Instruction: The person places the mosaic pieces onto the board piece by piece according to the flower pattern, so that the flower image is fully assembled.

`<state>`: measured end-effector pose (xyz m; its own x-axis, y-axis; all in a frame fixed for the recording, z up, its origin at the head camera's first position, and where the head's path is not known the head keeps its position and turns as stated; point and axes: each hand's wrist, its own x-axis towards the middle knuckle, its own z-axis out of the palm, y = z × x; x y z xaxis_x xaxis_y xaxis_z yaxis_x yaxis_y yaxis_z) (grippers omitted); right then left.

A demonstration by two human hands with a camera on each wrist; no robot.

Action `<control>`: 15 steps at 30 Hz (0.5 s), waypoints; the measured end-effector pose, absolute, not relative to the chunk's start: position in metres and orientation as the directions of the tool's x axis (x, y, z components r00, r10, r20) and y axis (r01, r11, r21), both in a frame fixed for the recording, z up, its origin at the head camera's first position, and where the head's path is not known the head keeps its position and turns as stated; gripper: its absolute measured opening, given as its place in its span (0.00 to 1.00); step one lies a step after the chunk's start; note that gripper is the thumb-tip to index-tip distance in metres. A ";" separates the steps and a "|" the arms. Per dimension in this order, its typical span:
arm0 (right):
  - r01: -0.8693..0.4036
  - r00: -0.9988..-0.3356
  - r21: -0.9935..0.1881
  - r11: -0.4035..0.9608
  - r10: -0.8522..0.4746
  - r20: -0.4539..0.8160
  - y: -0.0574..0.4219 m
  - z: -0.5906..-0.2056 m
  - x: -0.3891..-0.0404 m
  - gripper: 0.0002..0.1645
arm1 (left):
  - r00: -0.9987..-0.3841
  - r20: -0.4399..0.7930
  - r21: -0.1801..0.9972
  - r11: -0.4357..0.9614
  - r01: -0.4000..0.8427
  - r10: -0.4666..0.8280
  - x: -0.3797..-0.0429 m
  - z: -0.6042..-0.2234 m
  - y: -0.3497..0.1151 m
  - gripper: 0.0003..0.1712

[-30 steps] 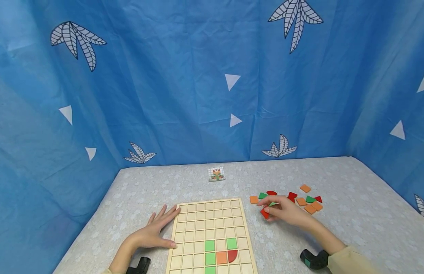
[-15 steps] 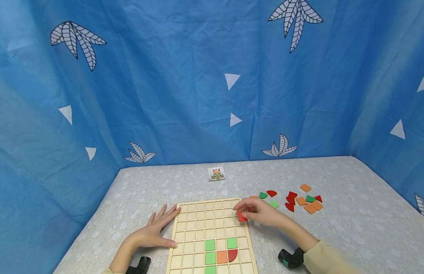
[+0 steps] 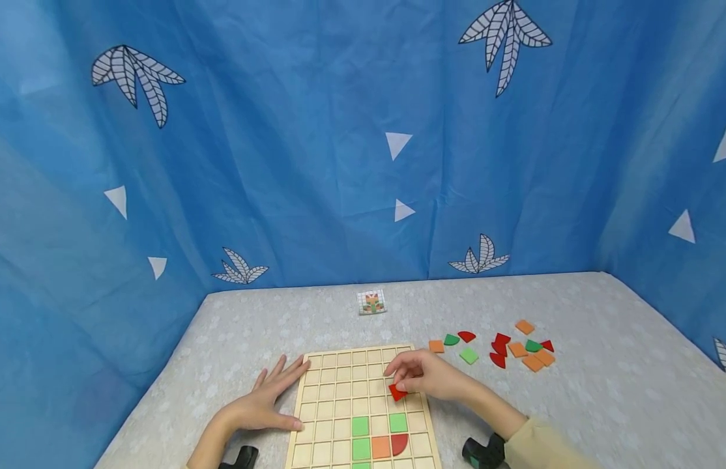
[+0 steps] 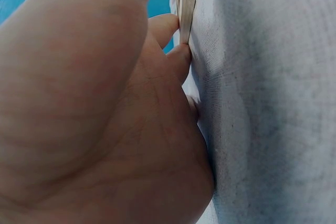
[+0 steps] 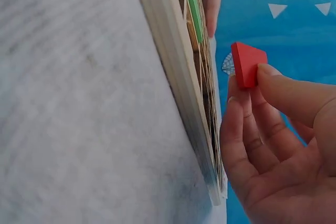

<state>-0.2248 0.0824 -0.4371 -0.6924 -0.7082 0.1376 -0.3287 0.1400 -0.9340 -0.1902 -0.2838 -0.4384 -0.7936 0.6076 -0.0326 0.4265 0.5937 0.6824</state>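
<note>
My right hand [image 3: 430,376] pinches a red tile [image 3: 397,392] between thumb and fingers, over the right part of a wooden grid board [image 3: 343,391]. In the right wrist view the thin, straight-edged red tile [image 5: 247,66] is held up beside the board's edge [image 5: 181,80]. My left hand [image 3: 266,404] lies with spread fingers along the board's left side, fingertips and thumb at its rim. Set in the board's cells are several green squares [image 3: 360,426], an orange square [image 3: 380,447] and a red quarter-round piece [image 3: 400,444].
Right of the board lie loose pieces: a light green square [image 3: 469,355], orange squares [image 3: 533,362], red pieces [image 3: 498,359] and dark green pieces [image 3: 451,339]. A small picture card [image 3: 371,302] sits behind the board. A blue curtain [image 3: 316,143] hangs around the table [image 3: 251,319].
My right hand has carried the red tile leftward from the loose pieces to above the board. The left hand stays at the board's left edge.
</note>
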 end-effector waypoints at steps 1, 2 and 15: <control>-0.336 -0.695 -0.930 0.148 -0.705 0.139 0.082 -0.437 -0.223 0.10 | -0.793 -0.037 0.686 0.592 0.422 0.608 -0.190 -0.440 -0.284 0.57; -0.338 -0.699 -0.929 0.152 -0.702 0.139 0.081 -0.437 -0.222 0.10 | -0.793 -0.038 0.689 0.590 0.420 0.608 -0.190 -0.441 -0.284 0.57; -0.325 -0.669 -0.941 0.091 -0.726 0.160 0.073 -0.436 -0.218 0.09 | -0.796 -0.051 0.694 0.594 0.406 0.603 -0.192 -0.441 -0.286 0.56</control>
<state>-0.2177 0.0727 -0.4357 -0.6686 -0.7261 0.1604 -0.3251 0.0914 -0.9412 -0.1919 -0.2860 -0.4406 -0.7962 0.6029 -0.0508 0.4057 0.5943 0.6944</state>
